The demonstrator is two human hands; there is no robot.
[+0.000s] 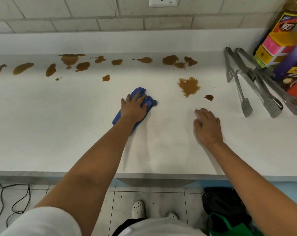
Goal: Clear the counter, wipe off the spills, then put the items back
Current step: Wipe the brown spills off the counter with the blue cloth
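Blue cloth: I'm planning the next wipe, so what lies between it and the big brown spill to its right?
Head view: only bare white counter separates blue cloth from big spill.

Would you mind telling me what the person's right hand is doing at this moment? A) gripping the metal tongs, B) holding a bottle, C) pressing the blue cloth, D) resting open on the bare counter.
D: the right hand lies flat with relaxed fingers on the white counter, apart from the tongs, while the left hand is the one on the blue cloth.
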